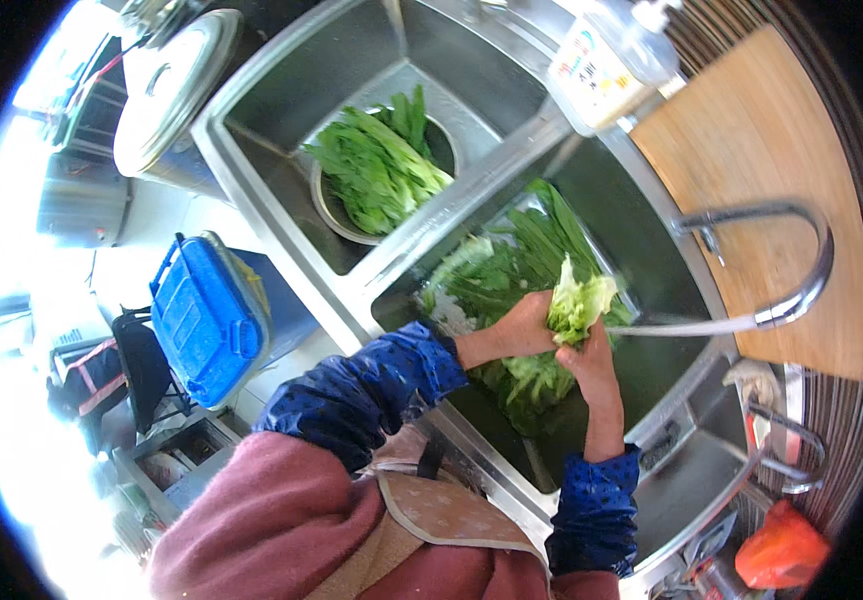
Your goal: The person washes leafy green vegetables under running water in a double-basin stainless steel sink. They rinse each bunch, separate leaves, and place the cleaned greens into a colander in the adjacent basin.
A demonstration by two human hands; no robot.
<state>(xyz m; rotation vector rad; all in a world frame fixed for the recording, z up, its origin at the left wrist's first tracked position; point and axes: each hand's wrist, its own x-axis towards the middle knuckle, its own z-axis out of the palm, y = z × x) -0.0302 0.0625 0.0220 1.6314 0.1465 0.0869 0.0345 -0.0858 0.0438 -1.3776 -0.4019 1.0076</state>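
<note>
Both of my hands hold a small head of pale green leafy lettuce (580,301) over the middle sink basin, beside the water stream from the faucet (799,300). My left hand (525,326) grips it from the left; my right hand (589,360) closes on its lower side. Below them, more leafy greens (506,270) lie in water in the basin, their lower part partly hidden by my hands. In the far left basin, a round metal bowl (320,196) holds a pile of long green leaves (382,169).
A steel divider (469,202) separates the basins. A pump bottle (607,67) stands at the back rim, near a wooden board (784,187). A blue lidded bin (210,322) and a lidded container (168,97) stand left. Another basin (686,480) and a red bag (784,547) are right.
</note>
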